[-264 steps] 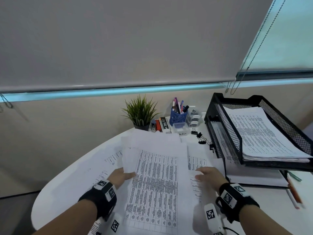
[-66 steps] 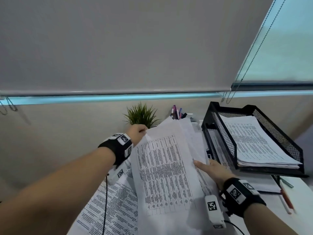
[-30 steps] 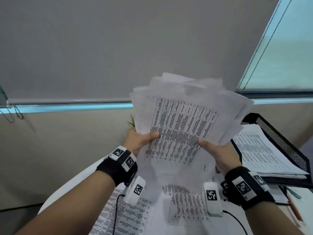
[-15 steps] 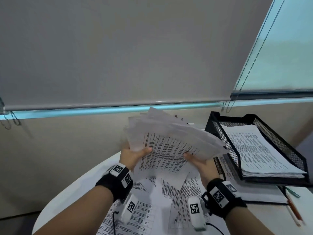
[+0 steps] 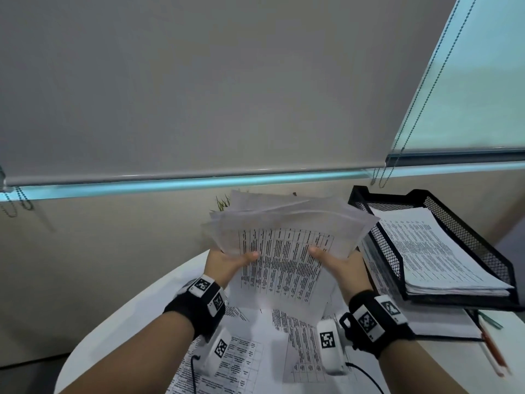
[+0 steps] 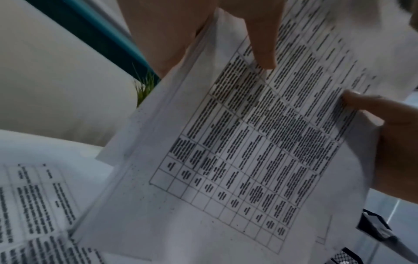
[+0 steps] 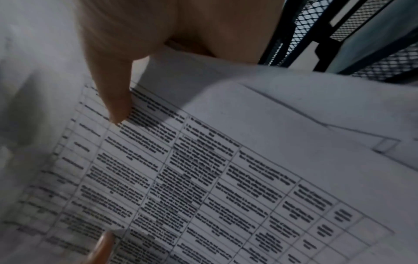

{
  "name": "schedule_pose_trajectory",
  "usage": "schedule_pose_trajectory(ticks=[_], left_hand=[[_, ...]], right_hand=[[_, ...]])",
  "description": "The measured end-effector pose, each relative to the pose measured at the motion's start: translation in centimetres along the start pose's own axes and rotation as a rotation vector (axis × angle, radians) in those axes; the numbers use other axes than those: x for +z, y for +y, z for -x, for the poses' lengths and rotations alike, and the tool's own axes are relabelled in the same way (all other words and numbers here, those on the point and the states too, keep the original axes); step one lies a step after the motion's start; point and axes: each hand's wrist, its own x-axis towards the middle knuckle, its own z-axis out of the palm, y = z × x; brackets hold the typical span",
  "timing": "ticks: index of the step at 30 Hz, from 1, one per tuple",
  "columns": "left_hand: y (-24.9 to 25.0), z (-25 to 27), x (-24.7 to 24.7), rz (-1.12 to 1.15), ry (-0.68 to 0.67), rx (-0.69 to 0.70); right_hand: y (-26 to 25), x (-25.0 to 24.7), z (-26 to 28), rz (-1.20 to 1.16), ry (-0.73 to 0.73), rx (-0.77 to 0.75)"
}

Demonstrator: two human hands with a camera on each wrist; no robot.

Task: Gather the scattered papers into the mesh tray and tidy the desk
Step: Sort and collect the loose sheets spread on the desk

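Papers [image 5: 287, 240] in a loose, uneven sheaf were held up off the desk [image 5: 119, 322] between both hands, the sheets fanned so that their far corners stuck out at different angles. The left hand [image 5: 227, 264] gripped the sheaf's left edge, its thumb [image 5: 250, 255] laid flat across the printed table on the top sheet and its other fingers hidden behind the stack, so how they lay could not be told. The right hand [image 5: 341, 265] gripped the right edge in the same way, thumb [image 5: 315, 251] pressed on the front of the sheet and the remaining fingers out of sight beneath. From the left wrist view, the left thumb [image 6: 262, 44] pinned the gridded page [image 6: 248, 151] from above while the right thumb [image 6: 361, 103] pinched its opposite edge. From the right wrist view, the right thumb [image 7: 113, 100] pressed down on the same page [image 7: 203, 178], with black mesh [image 7: 300, 26] just beyond the hand. More printed sheets [image 5: 247, 359] lay scattered flat on the white desk under the wrists, overlapping one another. To the right stood the black mesh tray [image 5: 466, 231], its upper tier carrying a thick pile of printed pages [image 5: 431, 251], and the held sheaf's right corner reached near the tray's left wall without my being able to say it touched. Green blades of a potted plant [image 5: 223, 201] showed just behind the raised sheaf's left side.
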Motion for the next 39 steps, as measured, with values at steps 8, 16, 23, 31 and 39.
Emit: schedule_pose_trajectory(ticks=[8,16,23,31,39], left_hand=[[3.3,0.9,2.0,0.059,0.056,0.178],[1.0,1.9,0.8,-0.068,-0.117,0.176],[0.5,1.6,1.3,0.009,-0.169,0.141],[0.0,1.4,1.6,0.009,-0.169,0.132],[0.3,1.3,1.6,0.038,-0.194,0.123]], right_hand=[[-2.9,0.4,0.7,-0.26,0.151,-0.219],[-4.6,-0.4,2.3,-0.261,0.205,-0.363],[-7.1,-0.9,2.5,-0.349,0.325,-0.396],[-9.5,-1.4,2.3,-0.204,0.409,-0.416],[-9.6,-1.6,1.5,-0.199,0.418,-0.352]])
